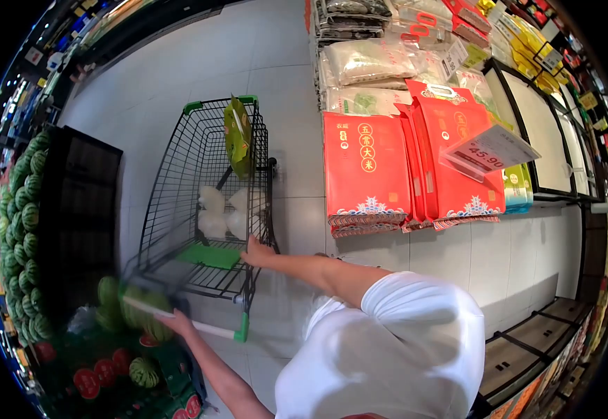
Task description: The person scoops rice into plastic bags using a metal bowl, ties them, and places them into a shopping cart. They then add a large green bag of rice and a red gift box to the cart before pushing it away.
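Note:
A black wire shopping cart (pixel 161 167) with green corner pieces stands in front of me. My left hand (pixel 175 324) is closed around its pale push handle (pixel 213 329). My right hand (pixel 258 253) grips the cart's side rim, fingers curled over the wire beside the green seat flap (pixel 210 255). Inside the basket lie several white plastic bags (pixel 213 213), their contents hidden. Near the far end, a green and yellow package (pixel 237 136) leans upright against the right side of the basket.
Red rice bags (pixel 368 164) are stacked on the right, with a price sign (pixel 489 150) before them. Watermelons (pixel 21 237) fill a dark stand (pixel 84 209) on the left; more watermelons (pixel 143 373) sit by green crates near the handle. Grey tiled floor (pixel 290 77) runs between.

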Available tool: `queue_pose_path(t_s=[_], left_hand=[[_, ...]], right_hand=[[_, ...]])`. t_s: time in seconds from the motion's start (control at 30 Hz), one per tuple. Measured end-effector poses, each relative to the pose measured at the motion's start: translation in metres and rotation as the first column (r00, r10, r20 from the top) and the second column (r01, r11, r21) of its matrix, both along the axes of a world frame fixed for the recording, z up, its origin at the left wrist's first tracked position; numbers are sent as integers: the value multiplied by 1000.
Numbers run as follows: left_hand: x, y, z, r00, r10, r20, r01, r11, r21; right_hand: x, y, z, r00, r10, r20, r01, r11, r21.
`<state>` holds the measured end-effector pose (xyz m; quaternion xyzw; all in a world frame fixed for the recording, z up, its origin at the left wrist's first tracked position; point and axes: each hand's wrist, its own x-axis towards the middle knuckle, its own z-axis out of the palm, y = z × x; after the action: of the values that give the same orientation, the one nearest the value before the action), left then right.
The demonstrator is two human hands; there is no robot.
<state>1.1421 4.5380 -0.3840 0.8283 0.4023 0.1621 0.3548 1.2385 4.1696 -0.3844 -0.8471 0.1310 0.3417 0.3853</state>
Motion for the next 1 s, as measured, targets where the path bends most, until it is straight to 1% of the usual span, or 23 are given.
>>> queue_pose_path(t_s=[0.07,0.1,0.17,0.2,0.23,0.27,0.3,0.33,0.37,0.4,0.43,0.5,0.53,0.57,0.63,0.7,0.77,0.8,0.83,0.9,0.93,1.0], left_hand=[[24,-1,6,997,-43,59,48,994,-97],[21,-7,15,996,-40,84,52,988,-146],[57,-20,28,997,-30,71,41,987,-158],[73,-22,32,997,-30,71,41,985,-170],[82,-16,26,998,-28,65,39,983,-179],[98,-4,22,994,-97,-49,87,982,-167],[110,-2,21,990,-99,-97,83,984,-155],[113,-1,23,985,-82,-154,61,989,-138],[132,3,23,978,-84,-190,61,990,-126],[151,29,-11,988,-94,-122,69,978,-198],[165,32,-11,991,-121,-53,112,984,-141],[194,16,-10,981,-183,69,185,982,-24],[204,11,-4,969,-228,91,231,973,-23],[192,13,6,975,-212,62,214,976,-31],[221,18,-9,969,-239,61,243,968,-64],[250,27,-25,952,-281,121,289,956,-50],[274,28,-31,940,-309,146,318,947,-44],[260,38,-22,948,-295,117,301,953,-39],[277,33,-19,945,-303,124,310,950,-40],[293,22,-7,946,-310,96,318,944,-85],[300,19,-7,947,-312,82,320,941,-107],[317,17,-14,944,-324,60,327,943,-54]], right_hand=[[15,-4,-2,1000,-2,22,2,1000,14],[10,-6,-2,1000,0,11,-1,998,55],[26,-19,0,999,-25,24,22,991,130],[33,-27,0,999,-6,44,0,989,146],[36,-37,1,998,14,59,-24,986,164],[35,-46,3,997,37,71,-50,982,184],[31,-54,4,995,62,83,-78,976,205],[17,-61,-9,992,24,123,-58,958,281],[17,-72,-20,983,-36,180,-29,937,348],[18,-83,-14,980,-40,195,-28,941,336],[21,-94,-4,976,-43,213,-28,947,321],[25,-114,11,943,-172,285,58,928,368],[29,-123,13,924,-235,301,111,920,377],[23,-130,16,917,-281,282,157,906,393],[41,-153,42,842,-341,418,209,920,330],[58,-175,78,754,-420,506,319,906,277],[74,-202,96,618,-414,668,397,898,189],[72,-211,104,601,-361,713,410,905,112],[81,-231,108,552,-304,777,446,895,34],[96,-273,115,519,-29,854,464,849,-252],[105,-292,118,530,-120,840,499,844,-195],[124,-330,119,547,-32,836,506,809,-300]])
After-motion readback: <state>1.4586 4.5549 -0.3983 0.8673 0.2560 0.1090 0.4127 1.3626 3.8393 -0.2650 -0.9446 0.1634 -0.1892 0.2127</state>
